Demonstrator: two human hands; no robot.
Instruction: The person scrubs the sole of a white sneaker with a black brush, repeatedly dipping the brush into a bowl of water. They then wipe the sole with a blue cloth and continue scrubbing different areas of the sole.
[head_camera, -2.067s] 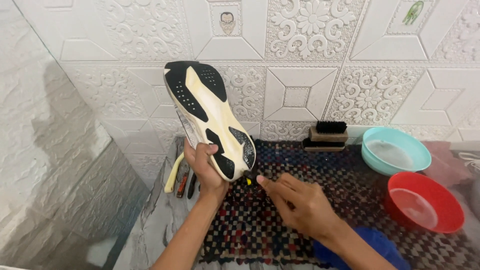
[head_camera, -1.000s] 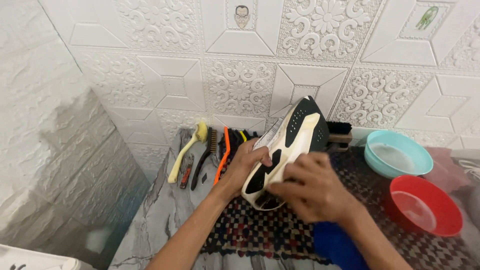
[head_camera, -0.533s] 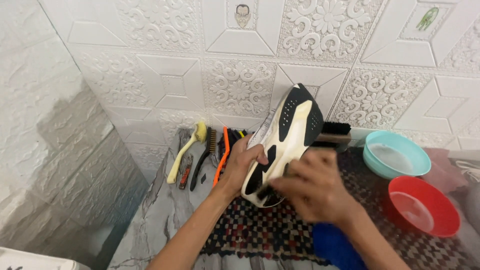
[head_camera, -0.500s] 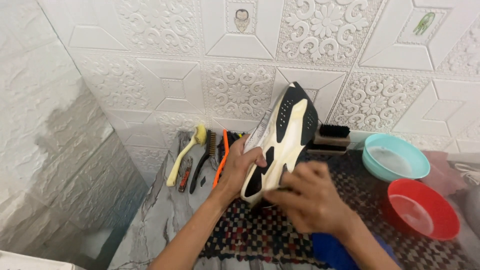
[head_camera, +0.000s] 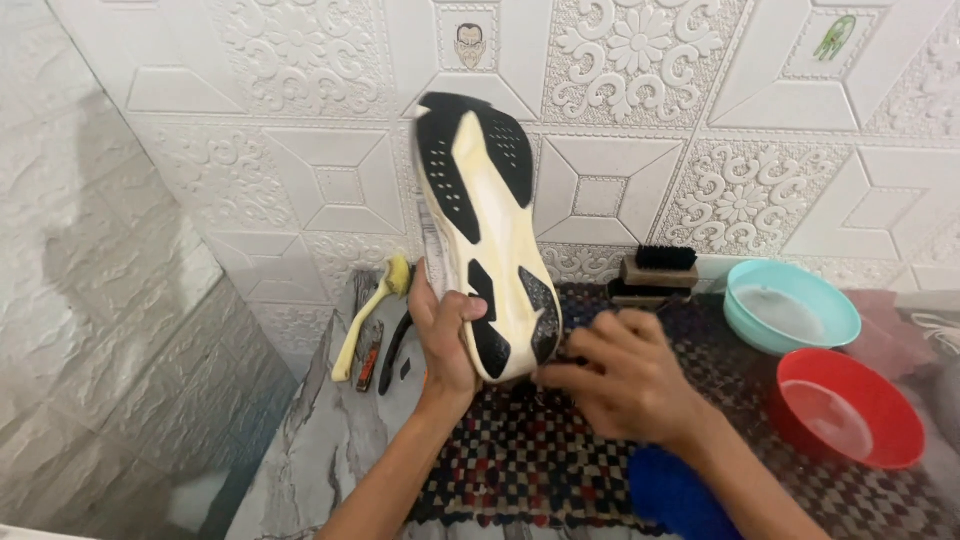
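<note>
The left hand (head_camera: 445, 335) is closed around the heel end of a shoe (head_camera: 485, 225), thumb across the sole and fingers wrapped behind it, holding the shoe upright above the desk (head_camera: 320, 450) with its cream and black sole turned toward the camera and the toe pointing up. The right hand (head_camera: 625, 375) sits just right of the heel with its fingers curled and pinched together at the sole's lower edge — something small may be held there, but I cannot tell what, as the fingers hide it.

Left of the shoe, near the wall, lie a yellow-handled brush (head_camera: 372, 305) and a couple of dark-handled tools (head_camera: 385, 345), side by side. Behind the right hand stands a wooden brush with black bristles (head_camera: 655, 270) against the wall. To the far right sit a teal bowl (head_camera: 792, 305) and, nearer, a red bowl (head_camera: 845, 405), both with some water in them. A blue cloth (head_camera: 670, 490) shows under the right forearm.

A checkered woven mat (head_camera: 510, 460) covers the middle of the desk; the left part is grey marbled stone. The wall behind is white embossed panels with floral and diamond patterns — the left wall has a rough, brick-like texture.
</note>
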